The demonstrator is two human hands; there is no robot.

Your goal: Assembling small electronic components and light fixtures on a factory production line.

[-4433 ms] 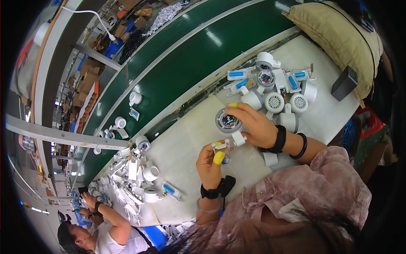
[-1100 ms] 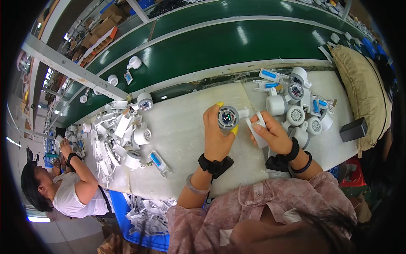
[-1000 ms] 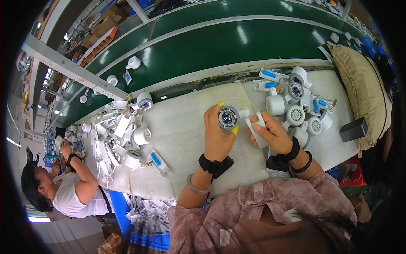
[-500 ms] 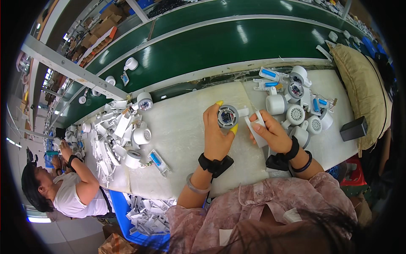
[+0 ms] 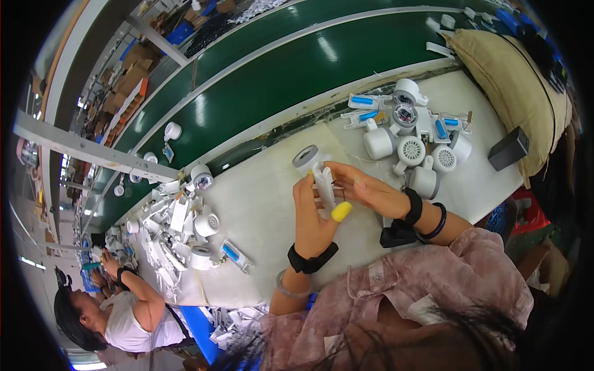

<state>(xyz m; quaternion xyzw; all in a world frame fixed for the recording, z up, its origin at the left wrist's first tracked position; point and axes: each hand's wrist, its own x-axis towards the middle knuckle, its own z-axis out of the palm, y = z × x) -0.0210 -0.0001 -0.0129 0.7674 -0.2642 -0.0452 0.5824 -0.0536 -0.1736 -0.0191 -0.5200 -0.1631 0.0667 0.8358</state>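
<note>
A white handheld fan (image 5: 325,185) with a round, grey-rimmed head (image 5: 305,157) is held over the table in front of me. My left hand (image 5: 314,213) grips its handle from the near left side, a yellow finger cot on the raised thumb. On the other side, my right hand (image 5: 371,190) has its fingers against the same handle, partly hidden behind it. Whether the handle's two halves are fully joined cannot be made out. Right of my hands lies a group of white fan heads (image 5: 411,151) and open handles with blue batteries (image 5: 440,129).
White casing parts (image 5: 179,213) are heaped at the left, near a loose battery piece (image 5: 236,255). A green conveyor (image 5: 266,80) runs behind the table. A black box (image 5: 508,148) and beige sack (image 5: 504,86) stand right. A co-worker (image 5: 133,309) sits left, beside a blue bin (image 5: 204,331).
The white handle part in my right hand has come against the fan in my left. The fan head has turned away and moved up-left. The whole view has shifted slightly.
</note>
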